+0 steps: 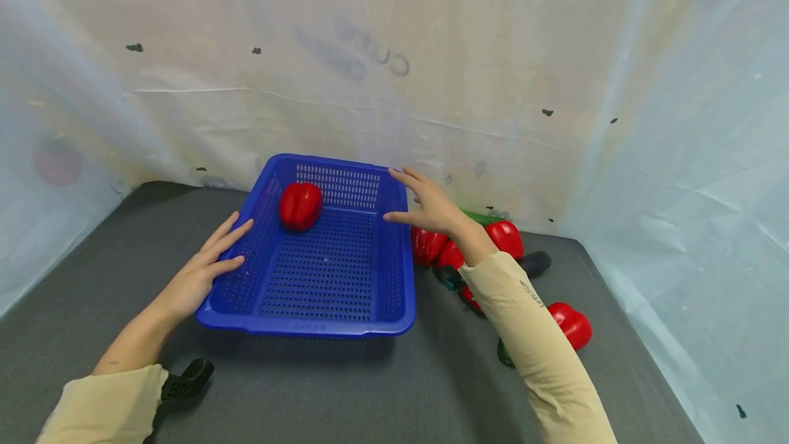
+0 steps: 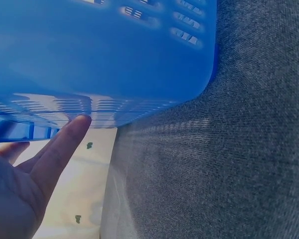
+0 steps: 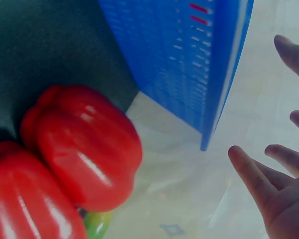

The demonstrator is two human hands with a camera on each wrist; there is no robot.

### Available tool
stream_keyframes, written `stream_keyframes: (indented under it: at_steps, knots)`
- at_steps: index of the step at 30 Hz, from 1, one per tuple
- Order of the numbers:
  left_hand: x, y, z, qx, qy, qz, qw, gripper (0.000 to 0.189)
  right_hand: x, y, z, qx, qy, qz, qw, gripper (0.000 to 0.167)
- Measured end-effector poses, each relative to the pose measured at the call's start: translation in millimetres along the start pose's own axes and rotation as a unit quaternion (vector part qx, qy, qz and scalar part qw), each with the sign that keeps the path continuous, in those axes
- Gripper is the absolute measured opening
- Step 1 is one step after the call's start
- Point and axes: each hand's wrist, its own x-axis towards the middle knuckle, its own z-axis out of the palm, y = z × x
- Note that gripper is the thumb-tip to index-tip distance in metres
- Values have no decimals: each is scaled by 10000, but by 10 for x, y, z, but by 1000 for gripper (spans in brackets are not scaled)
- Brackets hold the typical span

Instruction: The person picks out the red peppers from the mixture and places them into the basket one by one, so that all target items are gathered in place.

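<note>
A blue plastic basket (image 1: 320,273) with slotted walls sits on the grey surface, one red bell pepper (image 1: 300,206) inside toward its back left. Along the basket's left side, my left hand (image 1: 200,276) has its fingers extended; in the left wrist view a fingertip of that hand (image 2: 45,169) is right at the slotted wall. My right hand (image 1: 428,207) is spread at the back right rim and holds nothing. From the right wrist, its fingers (image 3: 251,172) appear apart from the basket wall (image 3: 174,59), with two red bell peppers (image 3: 89,149) lying beside the basket.
Right of the basket, partly behind my right arm, lie more red bell peppers (image 1: 505,238), a dark eggplant (image 1: 535,264) and green vegetables (image 1: 481,217). Another red pepper (image 1: 570,326) lies nearer the right edge. Plastic sheeting (image 1: 370,53) walls the back and sides.
</note>
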Motion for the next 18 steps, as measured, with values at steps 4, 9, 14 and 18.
stream_keyframes:
  at_steps: [4, 9, 14, 18]
  knots:
    - [5, -3, 0, -17, 9, -28, 10000, 56, -37, 68, 9, 70, 82, -46, 9999, 82]
    - [11, -4, -2, -2, 18, -63, 10000, 56, -88, 134, 21, 72, 121, -33, 9999, 81]
    - [11, -6, -1, -20, 2, -64, 10000, 56, -124, 190, 33, -2, 170, -37, 9998, 80]
    - [13, -11, -4, -8, 6, -68, 10000, 56, -158, 234, 42, 62, 181, 15, 9998, 79]
